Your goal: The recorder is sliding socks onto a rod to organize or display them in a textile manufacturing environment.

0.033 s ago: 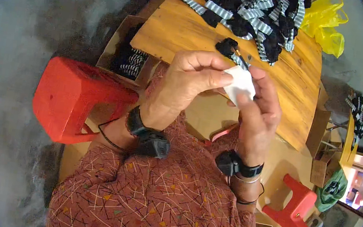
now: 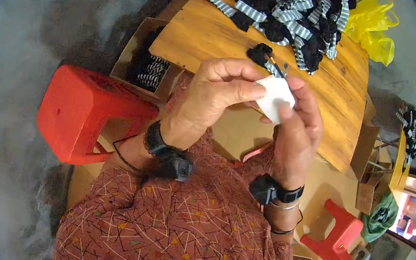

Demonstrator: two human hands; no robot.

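Mid-frame, the left hand (image 2: 212, 96) and right hand (image 2: 297, 129) both pinched a small white card (image 2: 275, 98), just below the wooden table (image 2: 205, 34) and its striped sock pile (image 2: 293, 14).

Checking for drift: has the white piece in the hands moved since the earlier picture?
No. The white piece sits at the same spot against the wooden table edge, pinched by both hands.
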